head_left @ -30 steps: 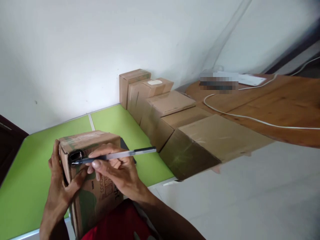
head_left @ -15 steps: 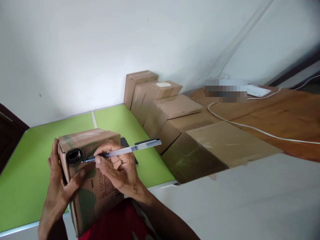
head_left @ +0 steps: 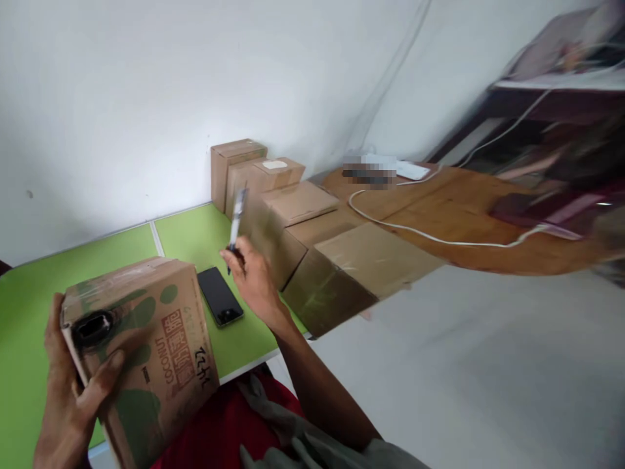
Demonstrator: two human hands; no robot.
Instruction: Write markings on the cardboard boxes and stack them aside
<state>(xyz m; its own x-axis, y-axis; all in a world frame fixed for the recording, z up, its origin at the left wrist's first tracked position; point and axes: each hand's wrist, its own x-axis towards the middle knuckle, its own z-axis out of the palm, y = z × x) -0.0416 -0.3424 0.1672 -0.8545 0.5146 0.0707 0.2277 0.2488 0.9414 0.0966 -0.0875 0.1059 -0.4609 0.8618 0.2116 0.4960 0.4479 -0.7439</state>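
Observation:
My left hand [head_left: 81, 384] grips the left edge of a cardboard box [head_left: 146, 371], thumb on its front face and fingers behind. Green patches, red lettering and handwritten black marks cover that face. Near its upper left corner is a hole [head_left: 95, 326] ringed in black. In the air right of the box, my right hand [head_left: 254, 277] pinches a pen [head_left: 236, 218] with a clear barrel, held roughly upright and blurred by motion. Below and left of that hand, a dark phone [head_left: 221, 296] lies flat beside the box.
Several closed cardboard boxes [head_left: 303, 202] stand in a row along the right side of the green table [head_left: 185, 228]. Beyond them is a brown wooden table [head_left: 415, 202] with a white cable [head_left: 430, 231] across it. A white wall [head_left: 146, 98] rises behind.
My right hand has lifted the pen away from the black-ringed hole and moved it right, turning it upright. The view has swung right, uncovering more of the phone. My left hand still grips the box.

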